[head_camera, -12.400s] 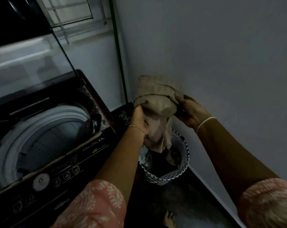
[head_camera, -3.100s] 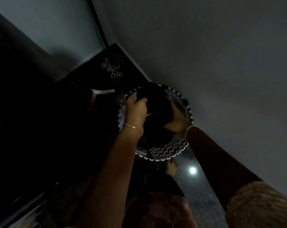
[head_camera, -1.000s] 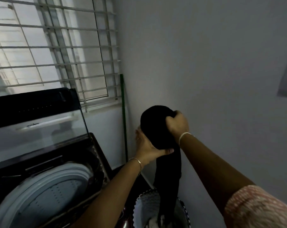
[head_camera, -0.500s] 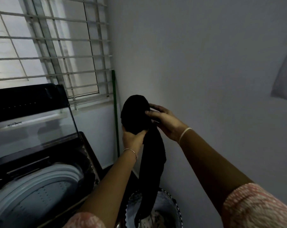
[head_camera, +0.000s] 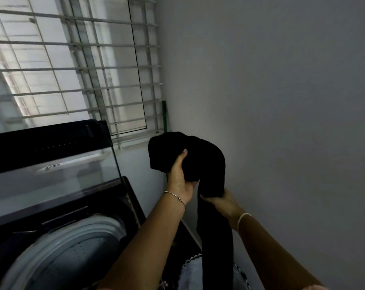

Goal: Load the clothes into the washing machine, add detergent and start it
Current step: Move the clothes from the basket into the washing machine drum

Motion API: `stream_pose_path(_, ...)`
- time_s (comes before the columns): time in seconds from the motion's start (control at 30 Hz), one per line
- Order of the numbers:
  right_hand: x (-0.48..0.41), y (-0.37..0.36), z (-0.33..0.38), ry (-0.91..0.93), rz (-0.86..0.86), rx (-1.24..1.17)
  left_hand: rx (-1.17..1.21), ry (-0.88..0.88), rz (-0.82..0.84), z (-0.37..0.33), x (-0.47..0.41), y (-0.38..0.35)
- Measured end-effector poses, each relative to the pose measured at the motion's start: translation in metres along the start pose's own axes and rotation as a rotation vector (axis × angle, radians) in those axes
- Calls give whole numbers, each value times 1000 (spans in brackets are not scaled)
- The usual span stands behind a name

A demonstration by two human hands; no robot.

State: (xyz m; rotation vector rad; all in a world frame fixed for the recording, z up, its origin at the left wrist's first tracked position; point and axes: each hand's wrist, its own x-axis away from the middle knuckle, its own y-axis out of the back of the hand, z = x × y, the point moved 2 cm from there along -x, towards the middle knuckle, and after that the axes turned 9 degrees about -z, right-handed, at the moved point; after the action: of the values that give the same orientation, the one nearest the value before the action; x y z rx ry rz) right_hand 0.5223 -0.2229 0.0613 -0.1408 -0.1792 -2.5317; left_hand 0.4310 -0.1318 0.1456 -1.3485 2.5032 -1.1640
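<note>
I see the left hand raised, thumb and fingers curled round the bunched top of one black garment. The right hand is lower, clamped on its hanging length. Garment plain black and long, dangling into one basket, right of one washer, lid up.

Single head-worn wide view, facing forward and down, close above washing machine; seemingly tilted
</note>
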Motion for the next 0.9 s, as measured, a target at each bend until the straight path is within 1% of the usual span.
stream_pose_path(0.07,-5,0,-4,-17,-12,67,50,36,-22,-4,0,5)
stream_pose_path(0.13,-10,3,-11,-36,-68,173,81,104,-53,-10,-2,13)
stream_pose_path(0.2,-15,5,-14,-60,-118,207,60,173,-87,-16,-5,21)
stream_pose_path(0.27,-17,7,-9,-86,-117,225,-1,183,-121,-23,-8,29)
stream_pose_path(0.37,-22,17,5,-95,-114,237,-118,146,-130,-35,-10,41)
stream_pose_path(0.47,-33,36,23,-89,-107,278,-233,102,-181,-44,-18,57)
stream_pose_path(0.57,-32,48,53,-67,-92,307,-340,-12,-312,-44,-42,80)
stream_pose_path(0.6,-31,49,64,-50,-76,291,-370,-57,-359,-42,-44,85)
stream_pose_path(0.67,-29,45,84,-11,-63,221,-445,-123,-399,-29,-70,100)
stream_pose_path(0.77,-27,31,105,52,-77,80,-581,-201,-345,-17,-64,94)
stream_pose_path(0.9,-21,7,119,85,-83,-55,-745,-243,-158,-4,-38,68)
